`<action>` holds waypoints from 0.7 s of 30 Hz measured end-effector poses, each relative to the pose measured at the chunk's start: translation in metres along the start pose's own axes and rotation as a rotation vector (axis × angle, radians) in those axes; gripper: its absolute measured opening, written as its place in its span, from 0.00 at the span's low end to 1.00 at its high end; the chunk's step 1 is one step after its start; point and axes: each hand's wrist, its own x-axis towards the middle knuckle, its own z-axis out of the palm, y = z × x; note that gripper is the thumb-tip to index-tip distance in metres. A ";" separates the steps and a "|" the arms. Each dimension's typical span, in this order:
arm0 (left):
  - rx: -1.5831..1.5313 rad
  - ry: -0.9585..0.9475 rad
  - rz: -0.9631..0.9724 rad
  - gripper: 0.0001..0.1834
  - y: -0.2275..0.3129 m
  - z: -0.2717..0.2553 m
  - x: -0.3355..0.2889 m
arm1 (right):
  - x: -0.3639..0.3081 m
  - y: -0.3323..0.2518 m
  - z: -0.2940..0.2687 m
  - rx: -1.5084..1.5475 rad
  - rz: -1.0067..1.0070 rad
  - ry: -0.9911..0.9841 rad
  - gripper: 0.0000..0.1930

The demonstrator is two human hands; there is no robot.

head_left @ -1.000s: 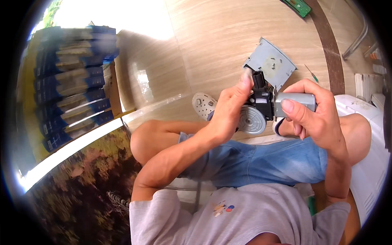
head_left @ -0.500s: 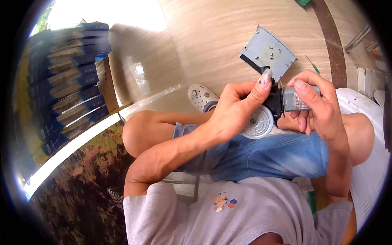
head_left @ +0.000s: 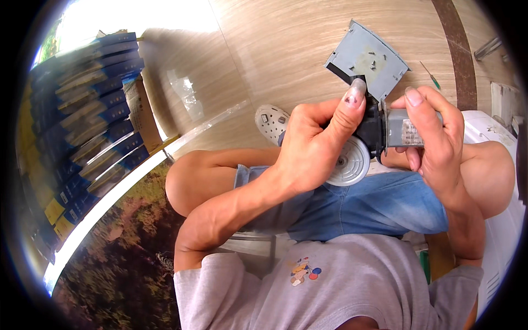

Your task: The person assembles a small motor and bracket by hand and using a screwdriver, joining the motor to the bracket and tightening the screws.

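Above my lap I hold a motor assembly between both hands. It joins a black plastic housing [head_left: 373, 130], a grey round ribbed disc [head_left: 352, 166] and a grey block-shaped motor casing [head_left: 399, 127] with a printed label. My left hand [head_left: 313, 144] is closed round the black housing, its thumb pressed on the upper end; its other fingers are mostly hidden behind. My right hand [head_left: 444, 144] grips the motor casing, with the thumb over its front and fingers curled behind. The two parts meet at a thin plate between my hands.
On the floor ahead lies a grey panel [head_left: 366, 41] with several small screws [head_left: 373, 65] on it. A screwdriver [head_left: 432, 77] with a green handle lies to its right. Blue boxes [head_left: 104, 104] are stacked at left; a white appliance [head_left: 500, 165] stands at right.
The view has shifted slightly, so the panel and screwdriver appear higher and further right. My right hand and the motor casing sit slightly further right; both hands keep their grip.
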 end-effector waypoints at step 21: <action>0.081 -0.135 0.008 0.29 0.004 0.002 0.012 | -0.002 0.008 -0.008 0.017 -0.139 0.041 0.18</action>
